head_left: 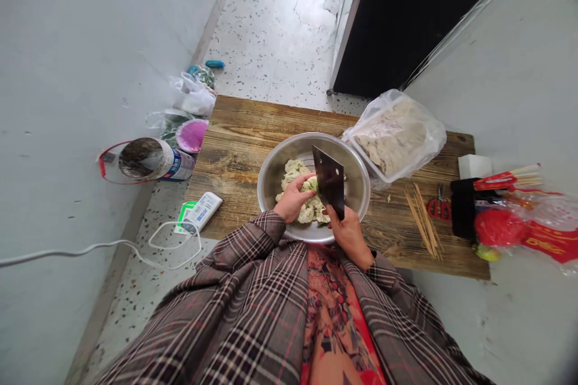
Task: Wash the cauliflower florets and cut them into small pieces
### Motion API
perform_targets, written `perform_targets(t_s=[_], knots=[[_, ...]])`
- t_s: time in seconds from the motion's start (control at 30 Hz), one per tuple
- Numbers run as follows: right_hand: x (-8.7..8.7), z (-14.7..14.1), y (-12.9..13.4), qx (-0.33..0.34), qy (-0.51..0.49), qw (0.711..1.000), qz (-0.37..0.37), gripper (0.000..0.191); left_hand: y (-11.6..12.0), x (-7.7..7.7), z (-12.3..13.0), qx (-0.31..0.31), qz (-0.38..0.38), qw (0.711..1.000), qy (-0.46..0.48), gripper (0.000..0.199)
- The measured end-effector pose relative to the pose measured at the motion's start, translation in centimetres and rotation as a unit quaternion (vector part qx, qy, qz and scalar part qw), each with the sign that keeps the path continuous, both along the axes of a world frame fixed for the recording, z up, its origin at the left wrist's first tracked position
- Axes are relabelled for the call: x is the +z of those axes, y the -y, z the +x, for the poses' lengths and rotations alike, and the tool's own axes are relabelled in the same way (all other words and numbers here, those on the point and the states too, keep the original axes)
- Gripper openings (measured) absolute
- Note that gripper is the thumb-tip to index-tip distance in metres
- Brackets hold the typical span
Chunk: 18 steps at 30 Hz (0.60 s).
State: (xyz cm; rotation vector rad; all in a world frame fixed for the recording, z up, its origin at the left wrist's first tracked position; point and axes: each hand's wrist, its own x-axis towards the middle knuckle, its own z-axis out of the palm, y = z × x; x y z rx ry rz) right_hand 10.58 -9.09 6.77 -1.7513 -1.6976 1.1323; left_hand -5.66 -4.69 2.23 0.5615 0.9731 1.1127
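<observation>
A wide metal bowl (270, 183) stands on the wooden table, with cauliflower pieces (294, 169) inside, mostly on its left side. Over the bowl, my left hand (294, 198) pinches a cauliflower floret (309, 184) between thumb and fingers. My right hand (350, 234) is wrapped round the handle of a dark, broad-bladed cleaver (330, 179). The blade is raised over the bowl, right beside the held floret. Small pale bits stick to the blade. The cleaver's handle is mostly hidden by my right hand.
On the wooden table (239, 132), a bagged tray of pale food (392, 135) lies right of the bowl. Further right are wooden skewers (423, 222), red-handled scissors (439, 209) and red packages (501, 228). A white device (204, 212) with a cable lies left; a bucket (156, 159) stands beyond the left edge.
</observation>
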Motion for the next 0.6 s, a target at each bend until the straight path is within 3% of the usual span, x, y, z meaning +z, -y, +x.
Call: perform_targets(t_s=[0.2,0.33,0.47,0.6], knots=[[0.0,-0.2,0.2,-0.022,0.009,1.000,0.008,0.043,-0.3,-0.1,-0.4,-0.036,0.057,0.996,-0.050,0.054],[-0.2,0.3,-0.2,-0.035,0.018,0.999,0.002,0.044,0.1,0.2,-0.6,-0.046,0.037,0.996,-0.062,0.057],[-0.1,1.6,-1.8,-0.131,-0.005,0.990,-0.052,0.052,1.0,0.4,-1.0,-0.046,-0.040,0.998,0.020,0.062],[0.3,2.0,-2.8,-0.154,-0.089,0.977,-0.116,0.060,0.8,0.3,-2.0,-0.009,-0.102,0.987,0.127,0.041]])
